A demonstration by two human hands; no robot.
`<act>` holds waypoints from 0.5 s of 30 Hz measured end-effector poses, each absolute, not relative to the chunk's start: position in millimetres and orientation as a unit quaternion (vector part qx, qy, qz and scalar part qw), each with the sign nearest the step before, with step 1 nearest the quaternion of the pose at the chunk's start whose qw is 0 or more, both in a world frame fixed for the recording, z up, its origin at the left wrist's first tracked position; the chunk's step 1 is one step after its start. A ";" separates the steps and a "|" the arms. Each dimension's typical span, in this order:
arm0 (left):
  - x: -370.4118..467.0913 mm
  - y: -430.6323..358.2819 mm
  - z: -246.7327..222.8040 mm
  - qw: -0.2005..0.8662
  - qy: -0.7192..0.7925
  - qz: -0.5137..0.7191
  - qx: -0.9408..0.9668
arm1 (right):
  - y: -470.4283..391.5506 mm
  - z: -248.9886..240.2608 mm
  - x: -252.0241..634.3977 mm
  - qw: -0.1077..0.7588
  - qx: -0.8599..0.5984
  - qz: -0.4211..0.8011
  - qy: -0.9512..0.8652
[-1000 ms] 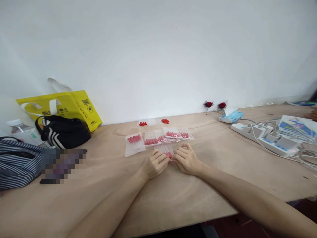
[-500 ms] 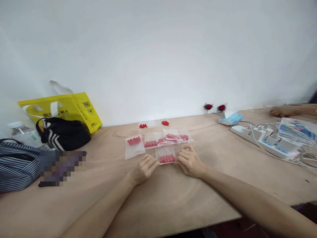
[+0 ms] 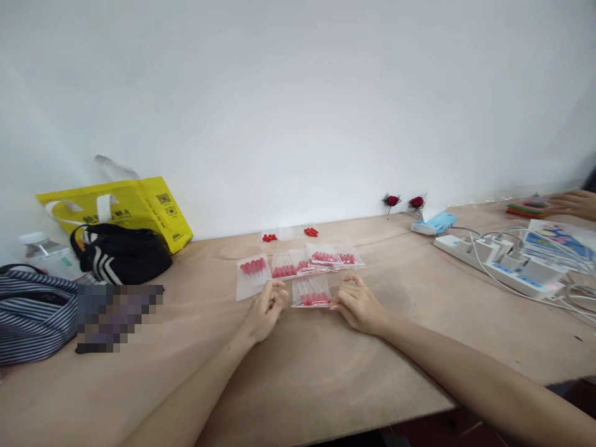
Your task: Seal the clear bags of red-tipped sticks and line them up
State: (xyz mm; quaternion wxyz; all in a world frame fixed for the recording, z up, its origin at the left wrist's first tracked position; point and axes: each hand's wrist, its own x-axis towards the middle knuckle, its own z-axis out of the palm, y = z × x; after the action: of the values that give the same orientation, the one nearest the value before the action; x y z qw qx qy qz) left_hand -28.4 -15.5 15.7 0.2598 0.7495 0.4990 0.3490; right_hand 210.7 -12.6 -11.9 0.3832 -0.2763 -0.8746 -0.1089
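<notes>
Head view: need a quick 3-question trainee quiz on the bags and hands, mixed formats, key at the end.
1. True or false: the right hand touches the nearest clear bag of red pieces.
2. Multiple choice: where is the left hand? A) between the nearest bag and the leftmost bag B) on the power strip C) inside the yellow bag
3. Fill in: two small piles of loose red pieces lie close to the ____, behind the row of bags.

Key
1. True: its fingertips meet the bag's right edge.
2. A
3. wall
</notes>
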 end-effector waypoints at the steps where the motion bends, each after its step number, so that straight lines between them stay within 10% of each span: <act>1: -25.2 -16.8 18.1 0.354 0.534 0.341 0.688 | -14.7 -11.0 208.6 0.388 -0.274 -0.101 -0.874; 6: -8.9 -26.2 22.5 0.571 0.523 0.346 0.530 | -23.8 -6.6 197.6 0.366 -0.223 -0.053 -0.902; 15: -35.2 -15.8 31.7 0.480 0.512 0.458 0.545 | -12.3 -6.3 213.0 0.366 -0.285 0.067 -0.883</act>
State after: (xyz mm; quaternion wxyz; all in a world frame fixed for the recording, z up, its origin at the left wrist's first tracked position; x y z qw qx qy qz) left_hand -35.2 -15.8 31.7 0.4804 0.5450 0.5121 0.4582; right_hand 213.0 -12.3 -6.3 0.3658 -0.2853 -0.8833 0.0674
